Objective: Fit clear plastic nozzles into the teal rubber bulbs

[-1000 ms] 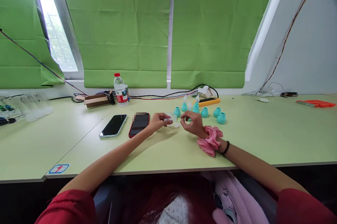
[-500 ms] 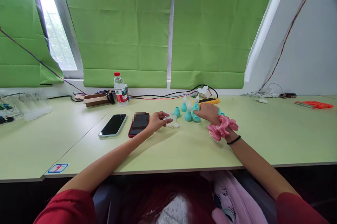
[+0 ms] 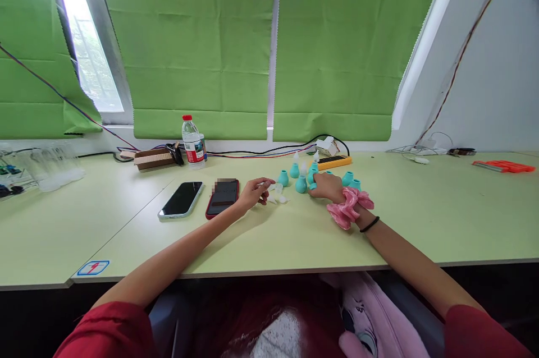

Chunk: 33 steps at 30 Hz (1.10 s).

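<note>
My left hand (image 3: 254,194) rests by a small group of translucent white nozzle tips (image 3: 278,188) on the table. Its fingers are loosely curled and parted, with nothing visible in them. My right hand (image 3: 328,187), wearing a pink scrunchie (image 3: 349,207) at the wrist, is curled low among several teal squeeze bulbs. A bit of a teal bulb (image 3: 312,186) shows at its fingertips; the rest is covered by the hand. Left of it stand a teal bulb with a clear tip (image 3: 301,183) and a bare teal bulb (image 3: 283,179). Other bare bulbs (image 3: 347,178) lie just beyond the wrist.
Two phones, one pale-edged (image 3: 181,200) and one in a red case (image 3: 222,198), lie left of my left hand. Behind are a water bottle (image 3: 193,145), a cardboard box (image 3: 155,160) and a yellow-black power strip (image 3: 334,163). An orange tool (image 3: 504,166) lies far right.
My left hand has let go of the translucent piece, and its fingers have parted. The right hand has dropped lower and moved slightly left with the teal bulb, uncovering bulbs behind it.
</note>
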Motion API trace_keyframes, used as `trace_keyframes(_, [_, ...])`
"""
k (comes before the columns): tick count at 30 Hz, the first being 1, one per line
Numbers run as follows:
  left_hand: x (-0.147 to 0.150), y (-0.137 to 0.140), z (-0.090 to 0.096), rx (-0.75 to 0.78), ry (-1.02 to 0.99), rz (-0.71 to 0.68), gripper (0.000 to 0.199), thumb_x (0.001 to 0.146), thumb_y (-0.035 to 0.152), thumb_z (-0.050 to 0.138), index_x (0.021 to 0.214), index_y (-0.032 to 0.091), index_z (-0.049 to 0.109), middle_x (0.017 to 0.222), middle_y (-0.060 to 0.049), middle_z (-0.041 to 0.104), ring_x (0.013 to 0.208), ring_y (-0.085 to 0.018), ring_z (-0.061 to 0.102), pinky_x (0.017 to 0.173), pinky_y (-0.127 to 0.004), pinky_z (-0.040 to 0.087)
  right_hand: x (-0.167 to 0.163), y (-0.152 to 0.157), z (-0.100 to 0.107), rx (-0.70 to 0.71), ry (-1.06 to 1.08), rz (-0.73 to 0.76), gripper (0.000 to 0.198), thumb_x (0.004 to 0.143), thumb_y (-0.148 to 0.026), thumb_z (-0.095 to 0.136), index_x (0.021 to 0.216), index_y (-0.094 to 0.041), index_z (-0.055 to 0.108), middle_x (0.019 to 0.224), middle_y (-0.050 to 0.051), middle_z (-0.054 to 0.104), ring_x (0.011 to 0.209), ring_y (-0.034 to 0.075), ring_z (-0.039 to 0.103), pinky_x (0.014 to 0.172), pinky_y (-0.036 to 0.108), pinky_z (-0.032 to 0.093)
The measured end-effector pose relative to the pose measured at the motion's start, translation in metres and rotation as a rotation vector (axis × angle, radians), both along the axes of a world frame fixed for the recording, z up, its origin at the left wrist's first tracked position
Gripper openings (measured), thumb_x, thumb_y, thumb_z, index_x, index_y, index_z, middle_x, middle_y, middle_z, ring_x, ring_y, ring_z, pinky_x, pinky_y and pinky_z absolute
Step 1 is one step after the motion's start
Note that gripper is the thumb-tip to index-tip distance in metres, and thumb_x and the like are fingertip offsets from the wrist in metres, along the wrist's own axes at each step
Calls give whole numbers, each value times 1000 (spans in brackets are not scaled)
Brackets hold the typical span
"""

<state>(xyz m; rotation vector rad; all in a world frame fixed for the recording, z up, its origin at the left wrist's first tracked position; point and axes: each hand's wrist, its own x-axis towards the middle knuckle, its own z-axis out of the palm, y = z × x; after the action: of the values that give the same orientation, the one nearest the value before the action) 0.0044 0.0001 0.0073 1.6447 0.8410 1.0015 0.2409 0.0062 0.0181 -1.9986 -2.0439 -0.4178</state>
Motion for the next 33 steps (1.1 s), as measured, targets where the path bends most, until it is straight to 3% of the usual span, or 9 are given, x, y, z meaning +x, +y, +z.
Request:
trace_keyframes(4, [-1, -2, 1, -70, 5, 6, 31, 73, 38, 49, 92, 14, 56, 54, 2, 43, 48, -6, 45, 45, -19, 43, -5, -5, 10, 18, 40, 6, 29, 59, -43, 57, 56, -15, 52, 59, 10, 55, 56, 19, 51, 48, 26, 28])
trace_keyframes(7, [-1, -5, 3, -115, -10, 13, 29, 72, 34, 49, 93, 15, 56, 57, 2, 43, 49, -7, 47, 47, -20, 44, -9, -9, 18, -66, 125, 39, 33, 62, -46, 52, 51, -14, 51, 44, 5, 51, 47, 15, 49, 45, 23, 28])
trace_keyframes(11, [0, -8, 5, -142, -37, 31, 27, 68, 26, 53, 92, 15, 57, 61, 0, 45, 51, -7, 49, 49, -21, 46, -18, -16, 19, -190, 293, 292, 30, 66, -40, 48, 51, -14, 53, 34, -1, 45, 37, 10, 45, 44, 20, 31])
trace_keyframes(15, [2, -8, 4, -221, -104, 11, 27, 65, 22, 54, 92, 16, 56, 63, 0, 47, 53, -9, 52, 56, -26, 49, -34, -24, 7, 43, 424, 566, 26, 66, -38, 52, 73, -13, 60, 43, -3, 51, 41, 8, 46, 47, 19, 34])
trace_keyframes(18, [1, -5, 3, -351, -167, 3, 28, 66, 24, 52, 94, 17, 54, 61, 0, 48, 53, -11, 55, 63, -30, 50, -48, -28, -7, 289, 431, 663, 37, 68, -39, 53, 94, -13, 57, 54, 0, 55, 48, 9, 47, 51, 21, 37])
trace_keyframes(21, [1, -3, 3, -458, -224, 0, 27, 68, 30, 52, 91, 17, 52, 60, 0, 50, 55, -14, 57, 65, -32, 50, -57, -30, -18, 416, 375, 759, 42, 73, -39, 51, 108, -16, 49, 71, 3, 58, 59, 12, 49, 57, 25, 40])
trace_keyframes(28, [6, -8, 3, -554, -276, -88, 31, 68, 40, 55, 85, 15, 50, 66, -2, 52, 56, -15, 57, 64, -37, 51, -65, -31, -25, 403, 311, 816, 40, 76, -39, 49, 110, -20, 47, 79, 5, 57, 73, 16, 51, 61, 28, 42])
trace_keyframes(33, [4, -4, 1, -532, -289, -79, 32, 70, 41, 54, 87, 14, 51, 73, -5, 55, 60, -16, 58, 64, -34, 51, -68, -36, -24, 312, 466, 811, 55, 71, -39, 54, 118, -19, 34, 92, 7, 54, 82, 17, 51, 61, 28, 44])
